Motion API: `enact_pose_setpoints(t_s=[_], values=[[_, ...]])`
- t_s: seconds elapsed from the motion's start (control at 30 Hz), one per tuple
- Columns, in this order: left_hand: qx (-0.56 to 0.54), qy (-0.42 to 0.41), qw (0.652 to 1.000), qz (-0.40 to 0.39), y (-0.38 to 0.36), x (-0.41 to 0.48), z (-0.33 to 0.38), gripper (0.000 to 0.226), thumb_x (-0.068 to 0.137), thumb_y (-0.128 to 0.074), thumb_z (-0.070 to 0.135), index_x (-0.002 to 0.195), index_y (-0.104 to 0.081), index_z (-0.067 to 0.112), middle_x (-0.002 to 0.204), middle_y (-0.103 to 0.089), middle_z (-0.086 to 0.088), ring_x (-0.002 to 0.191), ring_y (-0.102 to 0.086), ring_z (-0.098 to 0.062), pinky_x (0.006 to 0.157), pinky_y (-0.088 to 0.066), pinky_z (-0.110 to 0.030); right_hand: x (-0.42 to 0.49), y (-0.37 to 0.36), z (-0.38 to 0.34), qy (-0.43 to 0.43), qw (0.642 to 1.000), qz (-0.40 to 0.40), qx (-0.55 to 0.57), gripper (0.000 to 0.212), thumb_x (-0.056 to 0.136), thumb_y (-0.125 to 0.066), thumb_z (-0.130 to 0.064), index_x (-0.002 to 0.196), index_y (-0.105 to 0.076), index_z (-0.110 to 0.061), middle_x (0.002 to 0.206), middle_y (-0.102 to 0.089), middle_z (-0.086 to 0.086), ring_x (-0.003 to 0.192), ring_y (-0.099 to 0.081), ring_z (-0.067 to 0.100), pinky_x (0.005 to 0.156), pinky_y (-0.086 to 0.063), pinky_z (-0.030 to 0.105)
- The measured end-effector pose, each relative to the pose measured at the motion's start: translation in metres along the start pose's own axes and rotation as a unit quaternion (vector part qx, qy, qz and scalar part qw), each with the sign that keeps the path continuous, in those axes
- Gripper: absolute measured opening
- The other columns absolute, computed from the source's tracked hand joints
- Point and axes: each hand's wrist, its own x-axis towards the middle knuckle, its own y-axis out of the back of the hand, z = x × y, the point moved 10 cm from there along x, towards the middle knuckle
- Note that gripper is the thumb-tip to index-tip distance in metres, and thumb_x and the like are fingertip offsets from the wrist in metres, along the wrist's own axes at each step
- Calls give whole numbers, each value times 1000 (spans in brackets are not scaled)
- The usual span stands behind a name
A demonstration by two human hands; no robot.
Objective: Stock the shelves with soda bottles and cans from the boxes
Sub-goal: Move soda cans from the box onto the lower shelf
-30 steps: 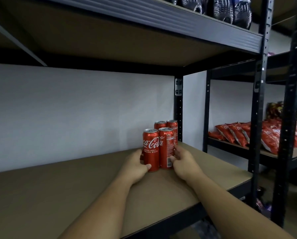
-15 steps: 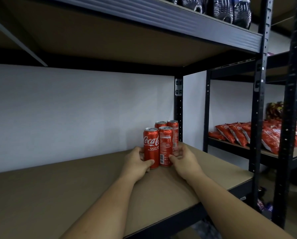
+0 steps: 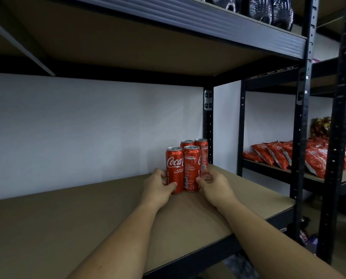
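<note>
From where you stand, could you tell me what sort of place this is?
Probably a shop stockroom: black metal shelving, red soda cans standing on it, and snack bags on the neighbouring unit.

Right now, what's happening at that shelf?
A person is stocking the brown shelf board. The left hand grips the front-left can and the right hand holds the front-right can, both upright near the back right corner, with two more cans standing just behind them.
</note>
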Motion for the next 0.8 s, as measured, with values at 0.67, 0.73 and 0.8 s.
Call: enact_pose_setpoints(t_s=[0.67,0.73,0.8], values=[[239,-10,942,-235,-19,-55,6,78,100,-54,53,164,-14,30,165,-33,-2,147,-38,-25,114,-32,-30,-57,-14,-24,34,922,-190,-337,55,101,-57,-37,151,-43,-20,144,-56,8,129,-53,28,105,-42,34],[251,-7,936,-248,-15,-71,9,77,101,-52,54,164,-15,28,167,-29,-2,149,-33,-24,118,-29,-33,-74,-11,-27,43,905,-204,-370,54,103,-52,-41,150,-43,-17,145,-56,10,130,-53,29,107,-44,38],[280,-16,924,-261,-11,-92,14,71,103,-47,54,162,-24,21,167,-27,-2,151,-30,-22,121,-25,-33,-96,-6,-32,54,898,-215,-379,54,105,-46,-43,150,-44,-14,148,-54,11,133,-51,30,110,-42,41]])
